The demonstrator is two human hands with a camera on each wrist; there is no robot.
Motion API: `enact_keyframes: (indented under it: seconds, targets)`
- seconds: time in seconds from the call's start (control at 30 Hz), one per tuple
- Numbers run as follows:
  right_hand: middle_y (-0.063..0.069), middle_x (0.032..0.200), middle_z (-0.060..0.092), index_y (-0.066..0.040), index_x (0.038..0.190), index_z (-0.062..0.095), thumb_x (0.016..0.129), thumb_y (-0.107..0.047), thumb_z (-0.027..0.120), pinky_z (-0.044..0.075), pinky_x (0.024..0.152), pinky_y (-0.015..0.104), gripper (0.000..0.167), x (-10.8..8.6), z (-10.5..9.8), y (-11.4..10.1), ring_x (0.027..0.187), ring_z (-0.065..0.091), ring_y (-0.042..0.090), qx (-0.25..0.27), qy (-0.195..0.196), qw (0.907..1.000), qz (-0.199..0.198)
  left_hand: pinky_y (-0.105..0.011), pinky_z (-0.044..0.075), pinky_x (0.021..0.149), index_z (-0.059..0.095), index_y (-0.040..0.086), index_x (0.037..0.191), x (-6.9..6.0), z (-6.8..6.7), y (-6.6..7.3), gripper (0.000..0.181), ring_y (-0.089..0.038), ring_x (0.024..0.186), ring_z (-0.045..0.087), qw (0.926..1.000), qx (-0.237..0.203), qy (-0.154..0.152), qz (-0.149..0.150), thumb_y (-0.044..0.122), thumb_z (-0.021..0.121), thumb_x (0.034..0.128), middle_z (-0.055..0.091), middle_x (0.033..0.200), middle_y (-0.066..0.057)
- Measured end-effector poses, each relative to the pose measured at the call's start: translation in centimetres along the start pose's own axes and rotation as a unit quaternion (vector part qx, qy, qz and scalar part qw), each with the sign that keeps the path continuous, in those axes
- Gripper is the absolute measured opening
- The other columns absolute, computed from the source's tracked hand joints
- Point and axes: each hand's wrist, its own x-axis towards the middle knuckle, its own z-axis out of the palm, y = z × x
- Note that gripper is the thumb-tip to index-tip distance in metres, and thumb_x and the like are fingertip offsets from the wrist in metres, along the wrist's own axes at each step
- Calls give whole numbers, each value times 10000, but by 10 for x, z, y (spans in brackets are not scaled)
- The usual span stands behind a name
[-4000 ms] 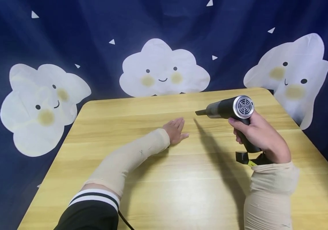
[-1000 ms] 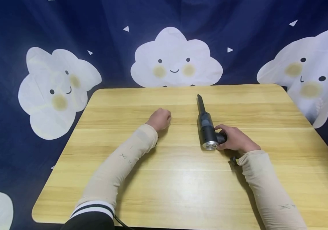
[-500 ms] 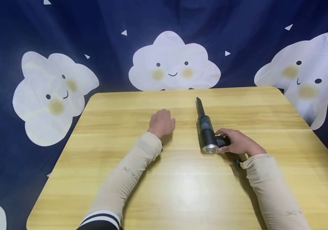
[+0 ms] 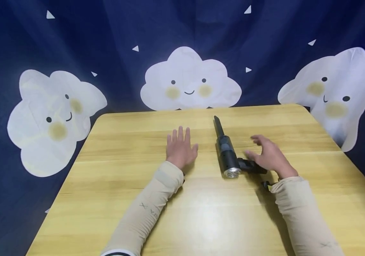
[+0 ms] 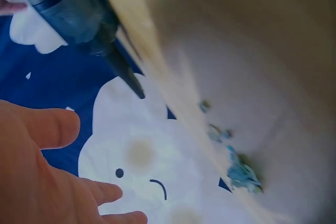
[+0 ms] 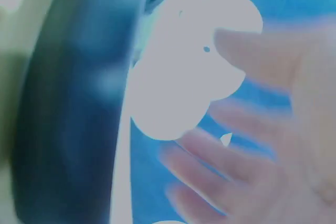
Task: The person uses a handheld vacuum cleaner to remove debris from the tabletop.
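Note:
A black handheld vacuum cleaner with a narrow nozzle and a silver vented end lies on its side on the wooden table. Its nozzle points to the far edge and its handle to the right. My right hand hovers by that handle, fingers loosely bent and apart from it; in the right wrist view a gap separates the hand from the dark handle. To the left of the vacuum, my left hand has its fingers spread and holds nothing. Small crumpled teal scraps show in the left wrist view.
Behind the table hangs a dark blue cloth printed with white smiling clouds. The table's far edge runs just beyond the nozzle tip. Both wrists wear beige sleeves.
The vacuum cleaner, held up four seconds ago, now lies on the table. My right hand has let go of its handle and lifted off. My left hand's curled fingers have straightened and spread.

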Motion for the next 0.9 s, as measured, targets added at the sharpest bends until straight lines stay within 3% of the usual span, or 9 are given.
enact_keyframes:
  seconds: [0.1, 0.2, 0.37, 0.43, 0.53, 0.63, 0.73, 0.83, 0.9]
  targets:
    - [337, 1314, 457, 77, 1372, 412, 938, -217, 641, 359, 942, 634, 572, 2, 0, -12, 1196, 423, 498, 136, 1052, 9942, 177, -539, 60, 1155, 127, 153, 1567, -5, -2, 1, 709, -365, 1455, 74, 9997, -213, 38, -90, 541, 303, 1000, 69, 1610, -141]
    - [327, 1325, 441, 82, 1358, 429, 918, -171, 645, 323, 977, 623, 551, 5, 5, -22, 1218, 396, 493, 147, 1697, 9854, -56, -540, 38, 1156, 137, 162, 1567, -10, -3, 1, 708, -370, 1456, 50, 9990, -400, 19, -216, 561, 272, 998, 46, 1613, -136]
    - [283, 1334, 460, 41, 1314, 486, 873, -174, 641, 283, 950, 674, 514, 12, 14, -31, 1229, 384, 506, -147, 2482, 9674, -486, -534, 31, 1157, 165, 174, 1564, -14, -7, -1, 673, -370, 1458, 27, 9984, -530, 128, -148, 532, 290, 1007, 44, 1616, -122]
    - [273, 1342, 457, 23, 1298, 504, 871, -222, 616, 275, 930, 686, 505, 16, 18, -34, 1226, 382, 506, -362, 2736, 9598, -509, -529, 40, 1158, 183, 181, 1560, -14, -9, -1, 652, -367, 1458, 29, 9984, -523, 212, -56, 511, 307, 1012, 49, 1616, -115]
    - [285, 1382, 412, -1, 1307, 510, 892, -303, 570, 243, 953, 697, 516, 20, 24, -41, 1249, 342, 524, -680, 2823, 9562, -371, -523, 48, 1159, 204, 183, 1556, -14, -11, -2, 638, -371, 1457, 43, 9982, -516, 294, 44, 493, 334, 1015, 57, 1616, -113]
    - [295, 1438, 340, -40, 1350, 494, 918, -348, 540, 173, 1002, 698, 533, 24, 31, -47, 1297, 263, 541, -893, 2605, 9611, -219, -526, 37, 1160, 206, 177, 1556, -14, -11, -4, 645, -375, 1457, 33, 9983, -507, 299, 57, 497, 342, 1012, 58, 1615, -118]
    - [291, 1477, 294, -84, 1417, 444, 946, -395, 514, 149, 1020, 698, 569, 24, 34, -50, 1330, 215, 544, -1063, 1969, 9746, -42, -528, 18, 1159, 194, 173, 1559, -13, -11, -5, 659, -379, 1456, 13, 9985, -477, 271, 25, 505, 342, 1009, 49, 1615, -125]
    - [307, 1443, 365, -51, 1463, 376, 968, -393, 505, 237, 1023, 676, 615, 23, 27, -45, 1298, 318, 532, -990, 624, 9931, 39, -525, 6, 1159, 168, 175, 1564, -11, -12, -6, 674, -381, 1456, -8, 9986, -466, 245, -61, 531, 305, 1007, 31, 1615, -129]
    - [323, 1401, 413, -6, 1471, 335, 951, -295, 537, 321, 996, 651, 629, 20, 18, -36, 1256, 399, 512, -719, -453, 9963, 112, -524, 8, 1160, 166, 171, 1564, -8, -11, -8, 680, -388, 1454, -8, 9982, -523, 276, -124, 537, 294, 1006, 32, 1614, -137]
